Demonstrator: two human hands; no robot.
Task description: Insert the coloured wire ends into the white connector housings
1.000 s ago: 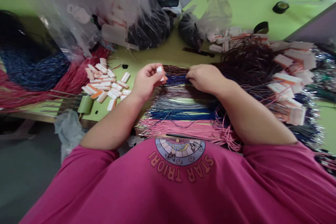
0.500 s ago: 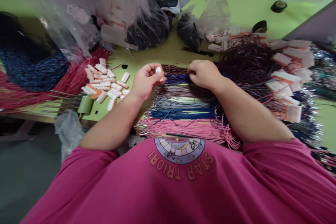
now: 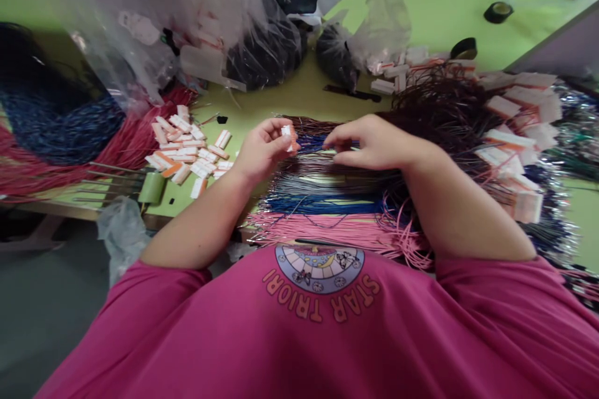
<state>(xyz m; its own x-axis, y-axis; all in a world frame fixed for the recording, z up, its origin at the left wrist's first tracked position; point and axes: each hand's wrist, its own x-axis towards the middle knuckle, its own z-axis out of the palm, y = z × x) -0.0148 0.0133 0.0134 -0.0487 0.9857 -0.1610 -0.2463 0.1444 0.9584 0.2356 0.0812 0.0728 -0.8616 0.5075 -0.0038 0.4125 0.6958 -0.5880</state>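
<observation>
Between the thumb and fingers of my left hand (image 3: 264, 149) is a small white-and-orange connector block (image 3: 289, 137). My right hand (image 3: 367, 142) is open, thumb and fingers apart, over the bundles of wires; nothing shows between its fingertips. Brown wires (image 3: 313, 124) and dark blue wires (image 3: 311, 142) run under and between the hands. Nearer me lie grey wires (image 3: 322, 186), blue wires (image 3: 322, 202) and pink wires (image 3: 327, 225) in rows. Left of my left hand is a loose pile of similar white-and-orange blocks (image 3: 187, 146).
Dark wires with white-and-orange blocks (image 3: 510, 149) are heaped at the right. Plastic bags (image 3: 266, 37) stand at the back. Black tape rolls (image 3: 498, 12) lie at the back right. Blue wire (image 3: 70, 131), red wire (image 3: 140, 131) and a green cylinder (image 3: 151, 187) with metal rods occupy the left.
My right hand has moved towards me from the blue wires, and its curled fingers have opened. The left hand has shifted slightly towards me, still holding the connector block.
</observation>
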